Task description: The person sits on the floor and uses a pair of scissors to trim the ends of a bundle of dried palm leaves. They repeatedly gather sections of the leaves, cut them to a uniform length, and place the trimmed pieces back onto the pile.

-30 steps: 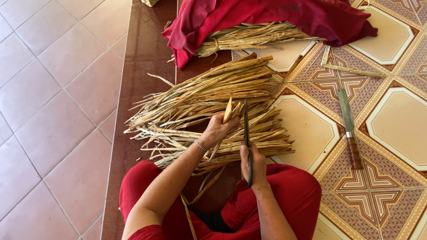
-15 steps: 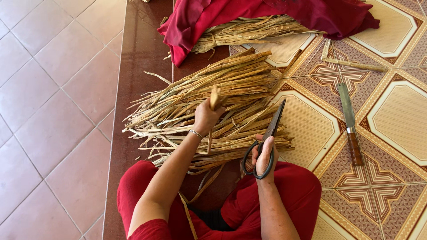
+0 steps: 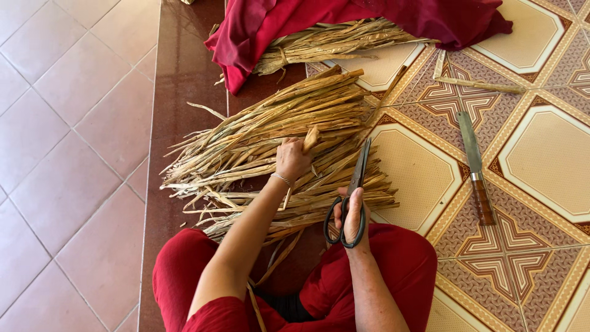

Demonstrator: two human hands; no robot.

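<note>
The left hand (image 3: 292, 158) is clamped on a dry stalk (image 3: 310, 139) above the heap of stalks (image 3: 276, 147) (centre, spreading toward nine o'clock). The right hand (image 3: 353, 212) grips black scissors (image 3: 353, 190), blades together, pointing to twelve o'clock.

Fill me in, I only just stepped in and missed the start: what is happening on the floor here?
A person in red clothes sits on the tiled floor before a heap of dried plant stalks. The left hand grips one stalk strip above the heap. The right hand holds black scissors, blades pointing away and closed. A large knife with a wooden handle lies untouched to the right. Another tied bundle sits farther off, partly under a red cloth.
</note>
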